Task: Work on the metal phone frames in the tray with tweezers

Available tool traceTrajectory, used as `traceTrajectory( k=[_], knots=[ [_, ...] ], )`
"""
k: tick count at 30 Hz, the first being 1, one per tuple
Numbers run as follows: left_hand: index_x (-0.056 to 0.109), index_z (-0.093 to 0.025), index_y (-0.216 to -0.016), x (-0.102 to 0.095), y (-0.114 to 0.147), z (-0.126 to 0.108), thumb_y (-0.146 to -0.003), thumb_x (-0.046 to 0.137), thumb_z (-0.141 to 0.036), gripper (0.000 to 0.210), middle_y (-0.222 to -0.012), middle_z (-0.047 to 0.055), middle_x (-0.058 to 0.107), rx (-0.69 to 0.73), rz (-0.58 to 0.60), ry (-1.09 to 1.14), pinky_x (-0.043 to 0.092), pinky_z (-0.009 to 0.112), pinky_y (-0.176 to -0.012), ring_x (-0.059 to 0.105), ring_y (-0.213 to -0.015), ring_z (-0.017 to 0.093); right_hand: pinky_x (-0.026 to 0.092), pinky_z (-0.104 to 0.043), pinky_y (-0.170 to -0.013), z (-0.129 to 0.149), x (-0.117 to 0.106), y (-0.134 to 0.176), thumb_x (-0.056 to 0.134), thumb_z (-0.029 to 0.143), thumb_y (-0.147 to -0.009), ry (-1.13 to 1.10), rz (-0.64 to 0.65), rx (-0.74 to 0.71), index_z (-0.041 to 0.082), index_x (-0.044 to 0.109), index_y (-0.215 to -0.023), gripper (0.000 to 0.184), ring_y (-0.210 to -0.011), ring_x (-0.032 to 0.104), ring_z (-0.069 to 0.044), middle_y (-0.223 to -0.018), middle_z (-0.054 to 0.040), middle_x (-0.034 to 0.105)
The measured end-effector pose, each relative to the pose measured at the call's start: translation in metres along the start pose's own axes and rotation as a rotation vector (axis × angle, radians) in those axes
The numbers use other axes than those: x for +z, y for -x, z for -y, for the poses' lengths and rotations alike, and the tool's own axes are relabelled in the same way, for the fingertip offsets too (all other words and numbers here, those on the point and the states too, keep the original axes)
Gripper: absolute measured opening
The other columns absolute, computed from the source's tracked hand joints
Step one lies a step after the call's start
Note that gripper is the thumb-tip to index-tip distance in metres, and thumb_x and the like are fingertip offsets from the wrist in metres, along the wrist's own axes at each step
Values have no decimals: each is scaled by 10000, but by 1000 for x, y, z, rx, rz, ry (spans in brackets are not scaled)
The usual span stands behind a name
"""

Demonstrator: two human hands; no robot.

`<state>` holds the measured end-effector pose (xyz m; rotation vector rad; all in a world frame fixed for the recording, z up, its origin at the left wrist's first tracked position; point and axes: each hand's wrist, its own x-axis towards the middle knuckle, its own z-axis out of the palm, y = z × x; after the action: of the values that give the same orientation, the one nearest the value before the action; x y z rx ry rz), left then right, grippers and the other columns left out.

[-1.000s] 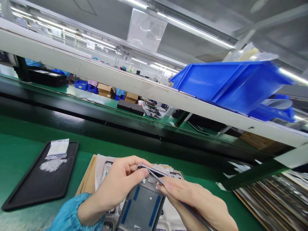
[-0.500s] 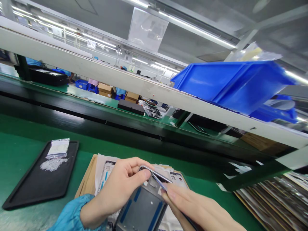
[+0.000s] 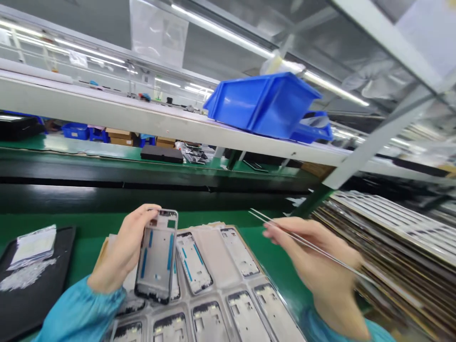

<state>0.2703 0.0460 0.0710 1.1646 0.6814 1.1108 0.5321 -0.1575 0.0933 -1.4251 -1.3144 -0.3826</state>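
1. The green bench (image 3: pixel 92 232) carries the work. Above its far side, a white shelf (image 3: pixel 142 118) holds a blue bin (image 3: pixel 263 102), probably put up there to save working room.
2. On the right, a stack of flat panels (image 3: pixel 402 237) sits beyond the right hand (image 3: pixel 317 256), presumably kept to the side to leave reaching space.
3. A moulded plastic tray (image 3: pixel 215 254) lies before the person, its compartments holding metal frames (image 3: pixel 194 263), likely so that they stay apart and unscratched.
4. The black tray (image 3: pixel 35 304) is at the far left; its raised edge would keep small contents from scattering.
5. The right hand is over the bench, just right of the plastic tray, knuckles up and fingers pointing left. Its grip is closed around the tweezers, pen-fashion.
6. The left hand (image 3: pixel 123 247) comes in from the lower left, wrist raised, its grip clamped on the phone frame along the upper left edge; the thumb's position cannot be told.
7. That phone frame (image 3: pixel 156 261) stands tilted above the plastic tray's left part, inner side facing the person, probably for a clear view. Whether its lower end touches anything cannot be told.
8. The tweezers (image 3: pixel 320 249) point left, tips slightly apart and touching nothing.
9. Blue strips (image 3: pixel 170 254) run lengthwise along the held frame's sides.
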Motion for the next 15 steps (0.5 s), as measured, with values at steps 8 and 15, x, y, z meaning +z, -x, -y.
traceTrajectory(
  k=[8, 15],
  knots=[
    [665, -139, -885, 92, -69, 99, -939, 658, -341, 209, -912, 32, 695, 8, -42, -274, 554, 354, -779, 661, -829, 173, 601, -247, -626, -123, 3, 83, 578, 649, -897, -24, 181, 317, 187, 690, -832, 481, -689, 732, -204, -749, -74, 743],
    [654, -152, -1089, 131, -65, 176, -959, 643, -331, 222, -1115, 74, 674, 180, 163, -772, 552, 447, -905, 656, -1006, 222, 590, -321, -898, -158, -3, 132, 459, 677, -953, -111, 172, 461, 191, 733, -1033, 564, -1051, 710, -256, -1095, -117, 746]
  ],
)
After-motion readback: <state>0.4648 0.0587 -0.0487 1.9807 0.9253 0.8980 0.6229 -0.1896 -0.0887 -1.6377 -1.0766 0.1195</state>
